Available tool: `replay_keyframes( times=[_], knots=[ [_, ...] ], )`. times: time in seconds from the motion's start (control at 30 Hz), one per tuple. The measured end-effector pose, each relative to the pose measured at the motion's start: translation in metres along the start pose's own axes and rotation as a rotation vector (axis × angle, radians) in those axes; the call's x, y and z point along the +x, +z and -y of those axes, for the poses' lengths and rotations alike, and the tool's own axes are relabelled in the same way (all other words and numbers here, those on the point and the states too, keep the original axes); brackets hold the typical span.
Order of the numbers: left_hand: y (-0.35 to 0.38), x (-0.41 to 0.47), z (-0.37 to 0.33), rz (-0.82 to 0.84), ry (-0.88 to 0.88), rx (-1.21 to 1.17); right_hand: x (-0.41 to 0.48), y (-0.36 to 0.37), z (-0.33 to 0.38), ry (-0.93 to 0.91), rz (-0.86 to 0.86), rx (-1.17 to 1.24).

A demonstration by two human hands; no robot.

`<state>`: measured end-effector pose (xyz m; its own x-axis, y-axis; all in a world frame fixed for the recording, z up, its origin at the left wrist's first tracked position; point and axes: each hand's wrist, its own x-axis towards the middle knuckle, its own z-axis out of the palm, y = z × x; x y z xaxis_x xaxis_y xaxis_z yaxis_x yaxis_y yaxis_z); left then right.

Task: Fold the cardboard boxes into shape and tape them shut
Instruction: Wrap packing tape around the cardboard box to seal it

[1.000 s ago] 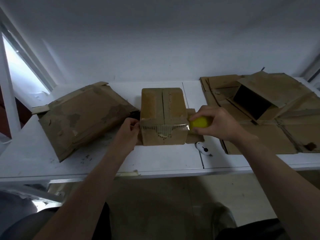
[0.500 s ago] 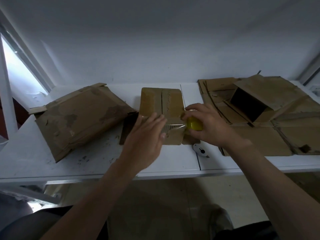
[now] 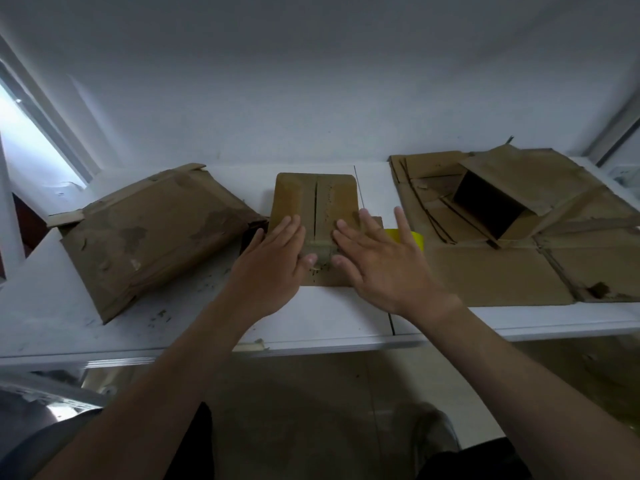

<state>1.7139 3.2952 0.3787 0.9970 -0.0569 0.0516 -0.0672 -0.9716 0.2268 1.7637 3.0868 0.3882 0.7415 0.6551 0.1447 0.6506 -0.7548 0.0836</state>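
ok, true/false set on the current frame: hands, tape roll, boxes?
1. The left hand and right hand lie flat on the middle box. True.
2. The right hand grips the tape roll. False: the roll lies beside the hand, not gripped.
3. An open box sits on the flat cardboard at right. True.
4. The middle box's top flaps stand upright. False: they are folded down, meeting at a seam.
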Motion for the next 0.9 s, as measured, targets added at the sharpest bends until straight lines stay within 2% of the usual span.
replay_keyframes(
  times=[0.13,0.27,0.4,0.47,0.53,0.7,0.9],
  knots=[
    [0.003,0.004,0.006,0.047,-0.061,-0.049,-0.011,0.0,-0.014,0.046,-0.011,-0.044],
    [-0.001,0.007,0.017,0.062,-0.09,-0.112,-0.012,0.004,-0.017,0.061,-0.044,0.027],
    [-0.007,0.015,0.023,-0.091,-0.072,-0.106,0.002,0.003,-0.019,0.106,-0.123,0.175],
    [-0.006,0.019,0.018,-0.148,-0.102,-0.173,0.011,0.002,-0.015,0.112,-0.197,0.194],
    [-0.002,0.023,0.014,-0.124,-0.155,-0.29,0.02,0.001,-0.009,0.124,-0.227,0.156],
    [0.007,0.03,0.016,-0.156,-0.275,-0.37,0.028,0.005,-0.009,0.155,-0.181,0.168],
    [0.008,0.022,0.034,-0.25,-0.373,-0.737,0.025,0.01,-0.021,0.115,-0.169,0.3]
  ],
)
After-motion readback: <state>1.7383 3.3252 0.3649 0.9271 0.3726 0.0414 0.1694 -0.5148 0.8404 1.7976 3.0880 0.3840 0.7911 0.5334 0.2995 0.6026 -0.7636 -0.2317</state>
